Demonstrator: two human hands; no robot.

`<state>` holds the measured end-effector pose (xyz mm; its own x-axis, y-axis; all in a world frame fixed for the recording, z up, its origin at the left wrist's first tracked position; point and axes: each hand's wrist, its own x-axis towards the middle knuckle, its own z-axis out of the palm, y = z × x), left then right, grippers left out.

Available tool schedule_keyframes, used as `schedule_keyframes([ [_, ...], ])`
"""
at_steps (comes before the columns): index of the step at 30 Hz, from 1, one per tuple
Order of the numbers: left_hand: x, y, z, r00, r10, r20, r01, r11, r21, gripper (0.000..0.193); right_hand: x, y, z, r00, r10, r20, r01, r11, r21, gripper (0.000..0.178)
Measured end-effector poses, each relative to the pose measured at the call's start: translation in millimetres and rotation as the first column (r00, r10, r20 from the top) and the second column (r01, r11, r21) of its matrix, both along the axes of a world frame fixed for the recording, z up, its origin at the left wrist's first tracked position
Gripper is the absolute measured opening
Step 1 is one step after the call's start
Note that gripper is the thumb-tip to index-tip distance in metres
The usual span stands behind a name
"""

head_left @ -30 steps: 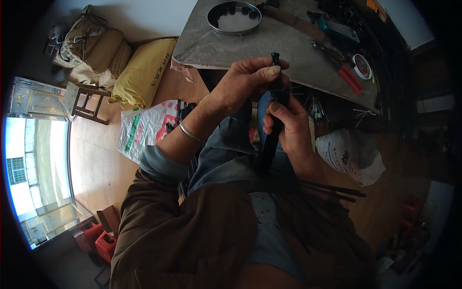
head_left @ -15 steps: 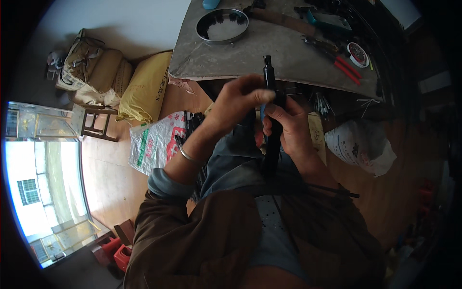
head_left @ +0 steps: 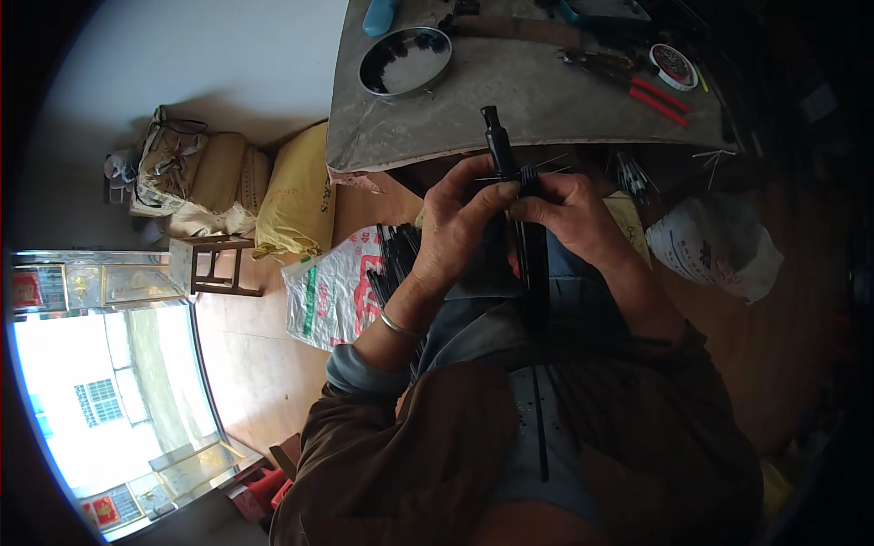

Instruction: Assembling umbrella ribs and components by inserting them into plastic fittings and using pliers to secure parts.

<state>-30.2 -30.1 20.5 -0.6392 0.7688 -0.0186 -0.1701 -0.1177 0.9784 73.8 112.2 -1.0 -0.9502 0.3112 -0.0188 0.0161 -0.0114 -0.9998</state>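
Upright in front of my lap stands a long black piece (head_left: 533,282) that looks like a folded umbrella frame. It has a stepped narrow tip (head_left: 497,146), and thin wires stick out near its ribbed collar. My left hand (head_left: 455,209) is closed round it just under the tip, thumb across the front. On the other side, my right hand (head_left: 583,214) pinches the collar between thumb and fingers. The fingers partly hide the collar. The lower end sinks into shadow by my lap, where a thin black rod (head_left: 543,428) also lies against my clothes.
Ahead is a grey worktable (head_left: 492,109) holding a metal bowl (head_left: 364,77) with small black parts, red-handled pliers (head_left: 657,102) and a round tin (head_left: 674,68). Black rods (head_left: 393,264) lie on a plastic bag (head_left: 332,296) to the left. Sacks (head_left: 296,196), a wooden stool (head_left: 214,264) and a white bag (head_left: 715,250) stand around.
My left hand has turned, its fingers now wrapped below the tip. My right hand has risen to the collar. The black piece tilts slightly left, and the whole view has shifted.
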Motion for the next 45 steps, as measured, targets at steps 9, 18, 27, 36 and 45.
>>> schedule_keyframes([
  [9,0,5,-12,0.972,-0.161,0.17,0.125,0.971,0.204,0.028,-1,12,-19,0.985,0.168,0.036,-0.131,0.869,-0.478,0.03],
  [18,-9,3,-12,0.968,-0.25,0.037,0.243,0.96,0.138,0.031,-4,5,-27,0.979,0.201,-0.039,-0.185,0.787,-0.589,0.039],
  [27,-43,16,-8,0.891,-0.357,-0.279,0.375,0.927,0.012,0.04,-4,-9,-17,0.983,0.059,-0.176,-0.171,0.653,-0.738,0.03],
  [36,46,-15,71,0.765,-0.607,-0.216,0.633,0.771,0.074,0.085,-5,-4,-7,0.96,-0.281,0.012,0.227,0.748,-0.624,0.015],
  [45,0,36,11,0.959,0.213,-0.189,-0.21,0.977,0.032,0.027,-29,-32,0,0.862,-0.474,-0.181,0.327,0.791,-0.517,0.031],
])
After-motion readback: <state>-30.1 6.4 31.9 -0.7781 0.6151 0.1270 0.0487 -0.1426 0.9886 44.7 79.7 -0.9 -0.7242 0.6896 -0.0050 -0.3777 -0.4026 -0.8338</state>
